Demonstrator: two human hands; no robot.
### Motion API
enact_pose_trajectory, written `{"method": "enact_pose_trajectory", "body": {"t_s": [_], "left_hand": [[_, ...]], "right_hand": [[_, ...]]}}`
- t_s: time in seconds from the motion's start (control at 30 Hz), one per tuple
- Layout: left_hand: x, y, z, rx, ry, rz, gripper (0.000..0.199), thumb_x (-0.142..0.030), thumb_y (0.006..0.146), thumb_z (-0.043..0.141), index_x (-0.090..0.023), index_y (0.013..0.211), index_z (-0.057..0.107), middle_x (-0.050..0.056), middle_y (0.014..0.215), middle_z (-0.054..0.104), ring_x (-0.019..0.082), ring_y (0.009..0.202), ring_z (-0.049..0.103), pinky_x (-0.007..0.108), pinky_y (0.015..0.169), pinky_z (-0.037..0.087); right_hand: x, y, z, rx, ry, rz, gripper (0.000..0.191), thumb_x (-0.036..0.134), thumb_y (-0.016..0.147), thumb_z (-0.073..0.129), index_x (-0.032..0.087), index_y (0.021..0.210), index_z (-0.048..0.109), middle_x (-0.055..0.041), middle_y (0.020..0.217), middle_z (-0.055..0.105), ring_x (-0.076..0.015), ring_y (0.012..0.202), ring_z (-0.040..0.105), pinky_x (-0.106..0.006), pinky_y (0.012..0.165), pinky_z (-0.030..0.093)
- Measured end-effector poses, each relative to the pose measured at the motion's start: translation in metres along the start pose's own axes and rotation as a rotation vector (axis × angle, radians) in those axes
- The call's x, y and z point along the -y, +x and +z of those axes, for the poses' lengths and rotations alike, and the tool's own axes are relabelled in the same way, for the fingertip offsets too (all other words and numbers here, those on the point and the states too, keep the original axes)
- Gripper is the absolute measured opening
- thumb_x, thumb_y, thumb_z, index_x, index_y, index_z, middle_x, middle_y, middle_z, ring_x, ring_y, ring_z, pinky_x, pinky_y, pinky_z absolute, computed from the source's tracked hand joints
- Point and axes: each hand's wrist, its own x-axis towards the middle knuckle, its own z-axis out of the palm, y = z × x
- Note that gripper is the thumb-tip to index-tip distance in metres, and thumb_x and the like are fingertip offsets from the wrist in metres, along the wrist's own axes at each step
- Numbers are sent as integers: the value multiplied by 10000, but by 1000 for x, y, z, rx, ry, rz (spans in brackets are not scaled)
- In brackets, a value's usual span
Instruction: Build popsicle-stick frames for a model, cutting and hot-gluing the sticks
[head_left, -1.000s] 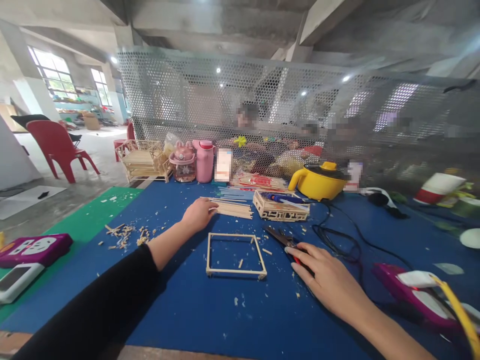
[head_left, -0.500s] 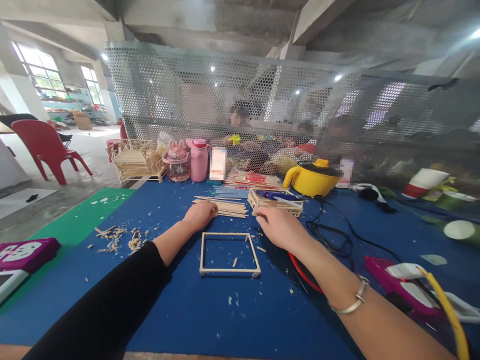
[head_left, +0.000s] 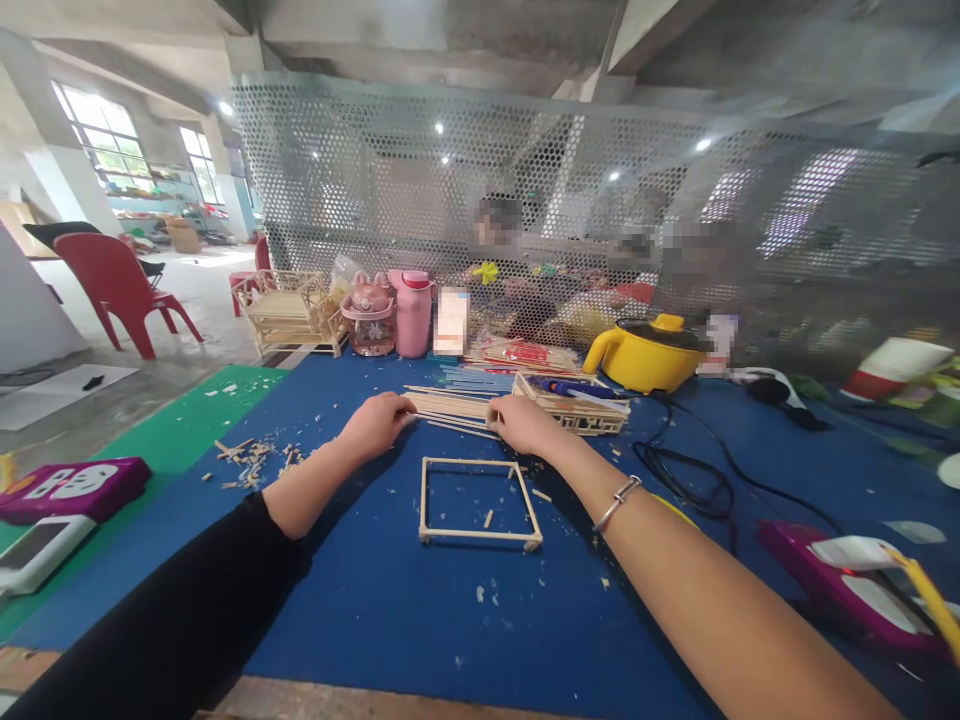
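Observation:
A bundle of thin wooden sticks lies across the blue tabletop, between my two hands. My left hand has its fingers curled round the left ends of the sticks. At the right ends, my right hand is closed with thumb and fingertips pinching them. A few loose sticks stick out beyond the bundle, in front and behind. Nearer to me, a rectangular frame of wooden sticks lies on the table, with short stubs at its corners.
Behind my right hand stands a small wooden stick box with a blue-handled tool on top. A yellow pot, black cable, purple power strip, pink bottle and wood scraps surround the work area. People sit behind the mesh screen.
My right hand has moved left from beside the box onto the right ends of the sticks. My left hand stays at their left ends. The view has turned slightly left.

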Motion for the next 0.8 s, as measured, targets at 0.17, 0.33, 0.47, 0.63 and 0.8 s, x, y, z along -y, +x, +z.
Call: {"method": "enact_pose_trajectory", "body": {"t_s": [0.17,0.33,0.47,0.63,0.8], "left_hand": [[-16,-5,3,11,-29,-25,222,-270,806,549,-193,930,716,76,943,694,212,869,631,284,807,469],[-30,-22,-8,-48,-104,-128,299,-278,835,490,-159,1031,682,83,901,708,207,812,635,302,783,475],[-38,-55,-25,-56,-207,-168,380,-395,878,416,-180,1092,645,41,843,701,166,706,617,263,662,481],[-50,-106,-32,-28,-489,-221,467,-493,876,404,-171,1139,616,23,767,661,130,602,566,231,547,455],[-62,-133,-23,-7,-410,-49,381,-424,795,598,-241,1126,638,17,816,656,145,716,596,244,653,493]], "right_hand": [[7,2,0,49,20,-42,295,315,898,534,178,1158,551,-79,1175,574,-196,974,595,-399,816,511],[12,-11,-12,-53,61,-41,158,255,902,511,151,962,614,-65,967,647,-181,874,614,-341,771,490],[10,-64,-26,-217,138,-50,179,183,928,380,180,929,559,-50,890,651,-169,839,596,-279,734,434],[15,-137,-11,-304,337,-207,189,280,932,387,228,834,540,-14,817,640,-157,732,581,-273,662,439],[24,-148,14,-427,289,-267,176,252,925,411,215,832,555,-50,831,639,-182,771,573,-322,705,433]]}}
